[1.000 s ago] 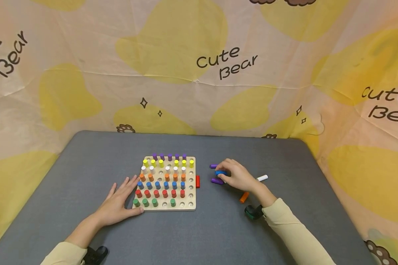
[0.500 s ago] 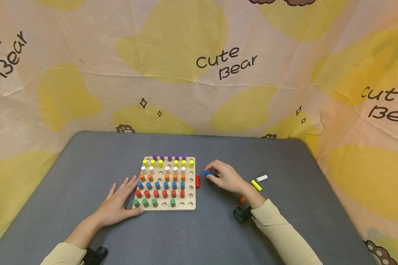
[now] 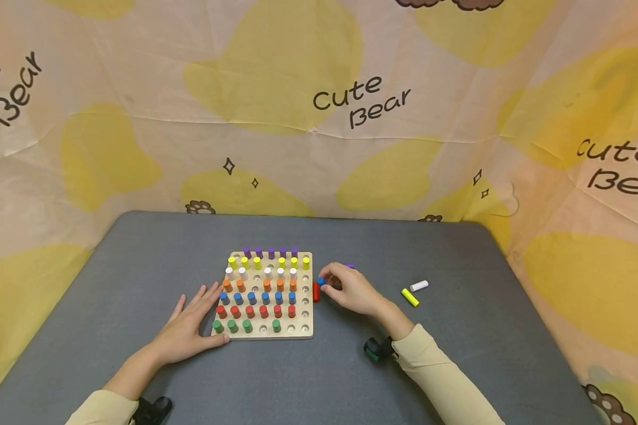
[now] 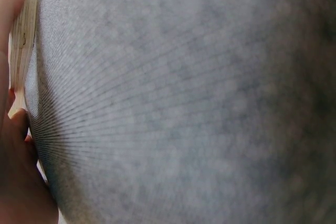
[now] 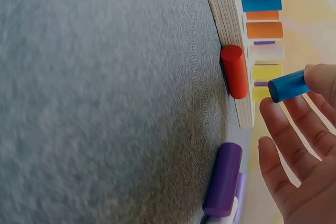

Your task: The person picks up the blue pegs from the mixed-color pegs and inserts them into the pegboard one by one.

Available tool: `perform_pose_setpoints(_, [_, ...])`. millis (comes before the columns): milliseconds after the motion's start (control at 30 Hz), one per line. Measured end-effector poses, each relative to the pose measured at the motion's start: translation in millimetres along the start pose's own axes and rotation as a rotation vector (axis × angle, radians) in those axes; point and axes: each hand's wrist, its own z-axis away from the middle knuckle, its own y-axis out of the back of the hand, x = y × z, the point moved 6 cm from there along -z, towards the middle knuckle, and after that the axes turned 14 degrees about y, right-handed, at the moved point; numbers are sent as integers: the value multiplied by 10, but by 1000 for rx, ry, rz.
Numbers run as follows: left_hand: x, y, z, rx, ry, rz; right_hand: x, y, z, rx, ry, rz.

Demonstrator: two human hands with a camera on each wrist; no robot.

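A wooden peg board (image 3: 309, 316) with rows of coloured pegs lies on the grey table. My left hand (image 3: 188, 327) rests flat at its left side, fingers straight, thumb at the front left corner. In the left wrist view, that thumb (image 4: 6, 19) lies along the board's edge (image 4: 23, 40). My right hand (image 3: 351, 290) pinches a blue peg (image 5: 289, 86) between thumb and fingers, just off the board's right edge. Near it, a red peg (image 5: 235, 72) lies against that edge. The blue row (image 3: 265, 298) has a bare hole at its right end.
A purple peg (image 5: 224, 179) lies near my right hand, and another purple one (image 3: 350, 266) shows behind the knuckles. Farther right are a white peg (image 3: 419, 285) and a yellow peg (image 3: 410, 297). A patterned cloth (image 3: 276, 147) hangs behind the table.
My right hand has carried the blue peg left, up to the board's right edge. The yellow peg came into view behind the arm; the orange one is now hidden. My left hand stayed put.
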Motion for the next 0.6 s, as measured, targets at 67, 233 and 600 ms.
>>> perform_pose_setpoints(67, [5, -1, -1, 0, -2, 3, -9, -17, -6, 0, -5, -14])
perform_pose_setpoints(233, [11, 7, 7, -6, -2, 13, -34, -80, -26, -2, -24, -48])
perform_pose_setpoints(600, [22, 6, 3, -7, -3, 18, -83, -197, -65, -26, -18, -85])
